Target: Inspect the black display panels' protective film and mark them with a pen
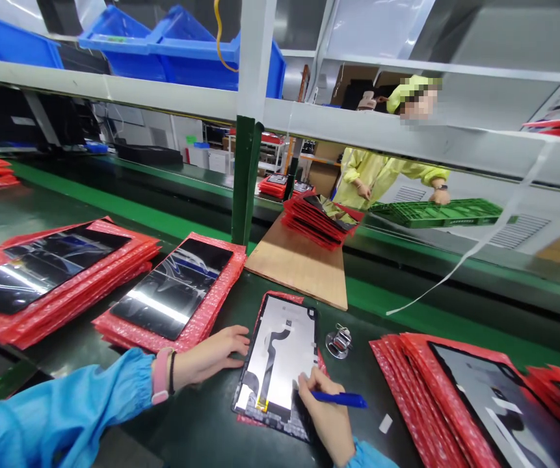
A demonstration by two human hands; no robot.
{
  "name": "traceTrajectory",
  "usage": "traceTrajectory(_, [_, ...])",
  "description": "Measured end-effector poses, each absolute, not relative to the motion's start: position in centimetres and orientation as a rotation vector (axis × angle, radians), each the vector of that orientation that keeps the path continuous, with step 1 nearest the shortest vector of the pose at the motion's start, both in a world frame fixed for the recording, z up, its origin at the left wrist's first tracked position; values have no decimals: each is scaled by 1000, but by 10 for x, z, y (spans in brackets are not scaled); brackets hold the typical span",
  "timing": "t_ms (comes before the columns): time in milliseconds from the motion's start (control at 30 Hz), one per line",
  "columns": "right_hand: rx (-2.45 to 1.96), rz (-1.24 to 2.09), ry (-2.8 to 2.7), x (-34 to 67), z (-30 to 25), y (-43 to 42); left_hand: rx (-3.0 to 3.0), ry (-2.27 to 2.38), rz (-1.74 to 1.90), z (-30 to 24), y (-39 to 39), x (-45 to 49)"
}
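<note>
A tablet panel (pixel 280 351) lies back side up on a red bubble-wrap sheet (pixel 287 300) in front of me, its silver back and black flex cable showing. My left hand (pixel 211 354) rests on the bench at the panel's left edge, fingers curled against it. My right hand (pixel 326 416) is closed around a blue pen (pixel 341 399), with the tip on the panel's lower right area.
Stacks of screens in red bubble wrap lie at the left (pixel 40 273), centre left (pixel 175 289) and right (pixel 479 396). A small metal clip (pixel 339 341) and a wooden board (pixel 304 263) sit behind the panel. Across the conveyor, a person in yellow holds a green tray (pixel 436 212).
</note>
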State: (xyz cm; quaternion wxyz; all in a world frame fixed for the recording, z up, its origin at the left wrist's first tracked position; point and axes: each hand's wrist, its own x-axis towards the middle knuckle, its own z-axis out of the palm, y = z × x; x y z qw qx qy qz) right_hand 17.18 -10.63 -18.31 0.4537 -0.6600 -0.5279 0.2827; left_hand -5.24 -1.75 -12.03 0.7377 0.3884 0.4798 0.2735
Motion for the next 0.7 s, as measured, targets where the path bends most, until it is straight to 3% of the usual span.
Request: traceTrajectory(700, [-1225, 1122, -752, 155, -189, -125, 864, 860, 566, -131, -7, -11])
